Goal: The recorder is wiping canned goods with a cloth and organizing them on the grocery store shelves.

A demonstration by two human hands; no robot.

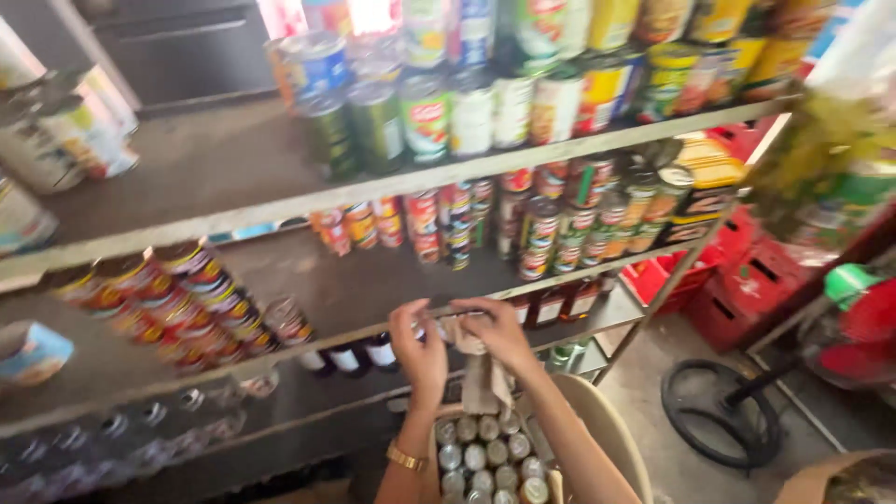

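Silver-lidded small cans (485, 457), packed in tight rows inside an open cardboard carton (560, 487) at the bottom edge, directly under both forearms. Gold wristwatch (405, 457) on the left wrist. Just above the carton, a torn cardboard flap (483, 378), pale brown, standing upright between the two hands and reaching down to the cans. Left hand (420, 347) raised with fingers curled loosely, close beside the flap's upper end; cannot tell whether actually gripping it. Right hand (497, 329) with fingers bent and closed over the top of the flap, palm turned down. Beige rounded plastic chair back (609, 431) behind the carton on the right. Next, a grey metal shelf edge (355, 331) level with the hands, dark bottles (362, 355) beneath it, and a cluster of red-labelled tins (177, 303) lying on that shelf to the left. Further back, stacked small tins with red and green labels (560, 224) on the same shelf. Higher, larger cans with green, white and blue labels (448, 112) on the upper shelf. Off to the right, red plastic crates (737, 289) on the floor and a black round fan base (714, 411) beside them.
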